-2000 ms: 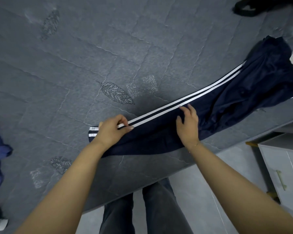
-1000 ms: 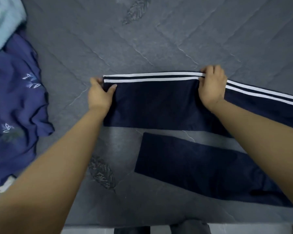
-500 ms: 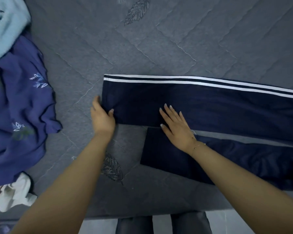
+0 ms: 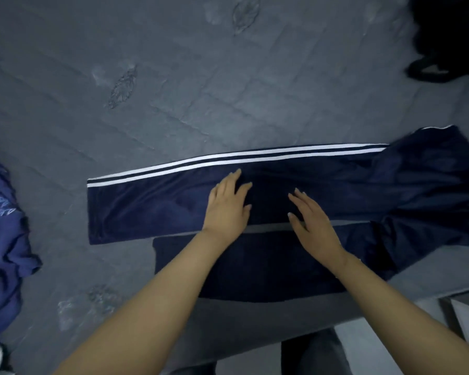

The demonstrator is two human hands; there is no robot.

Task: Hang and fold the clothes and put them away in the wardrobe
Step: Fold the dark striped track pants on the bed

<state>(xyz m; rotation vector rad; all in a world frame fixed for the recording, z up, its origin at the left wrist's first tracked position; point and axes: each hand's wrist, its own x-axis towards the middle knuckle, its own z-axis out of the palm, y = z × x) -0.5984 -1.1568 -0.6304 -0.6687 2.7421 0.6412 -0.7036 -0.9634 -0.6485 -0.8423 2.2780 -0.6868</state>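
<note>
Navy track pants flat on grey bed, left hand and right hand palm-down, fingers straight, slightly spread.

The trousers lie across the bed, both hands flat on the far leg; a garment heap at 9 o'clock, a bag at 1 o'clock.

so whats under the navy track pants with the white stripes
The navy track pants with white side stripes lie on the grey quilted bed cover. Both flat hands, left and right, hide some fabric.
</note>
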